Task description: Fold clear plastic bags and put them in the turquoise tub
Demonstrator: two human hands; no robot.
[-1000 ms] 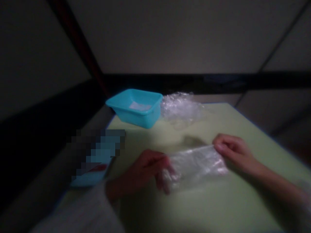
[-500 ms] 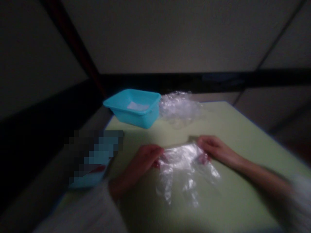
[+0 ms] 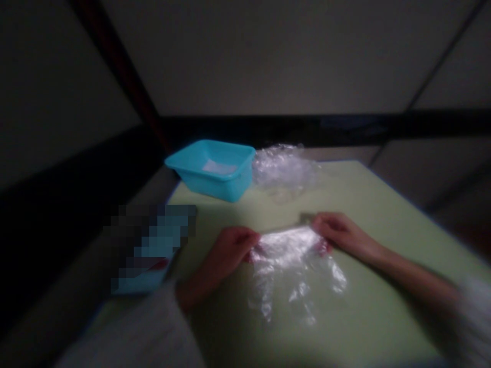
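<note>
A clear disposable plastic glove (image 3: 289, 246) is stretched between my two hands, its cuff edge pulled nearly straight and its fingers hanging down toward me. At the left end of the cuff, my left hand (image 3: 237, 243) pinches the film. My right hand (image 3: 333, 228) is closed on the other end, a little higher. Through the thin plastic, some of my fingertips show on both sides. Beyond my hands lies a crumpled heap of clear plastic gloves (image 3: 284, 166).
A turquoise plastic basin (image 3: 230, 188) with something white inside stands at the table's far left, beside the heap. A pixelated flat item (image 3: 146, 281) lies at the left edge of the pale green table (image 3: 368, 204). Walls (image 3: 268, 61) rise behind.
The glove's cuff looks slightly straighter, and its hanging fingers have shifted a little. Both hands keep their hold in almost the same place.
</note>
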